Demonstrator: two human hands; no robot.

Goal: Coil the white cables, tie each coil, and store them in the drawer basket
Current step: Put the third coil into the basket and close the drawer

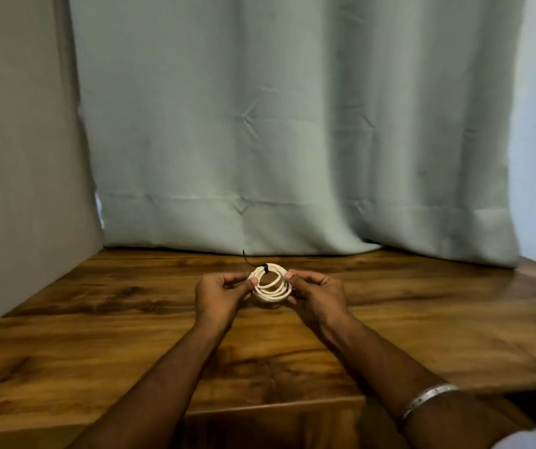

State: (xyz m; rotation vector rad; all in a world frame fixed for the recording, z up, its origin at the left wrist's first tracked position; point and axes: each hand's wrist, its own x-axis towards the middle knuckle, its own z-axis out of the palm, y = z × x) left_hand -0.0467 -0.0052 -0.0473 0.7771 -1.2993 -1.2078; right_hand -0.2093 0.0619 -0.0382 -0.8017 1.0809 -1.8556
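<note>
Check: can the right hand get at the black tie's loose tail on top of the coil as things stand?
Probably yes. The right hand already grips the white coil at its right edge, and the black tie sticks up from the coil's far top, uncovered. The left hand holds the other side, clear of it.

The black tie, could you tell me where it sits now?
In the head view, the black tie cinches the far top of the white cable coil, centre table, between both hands.
</note>
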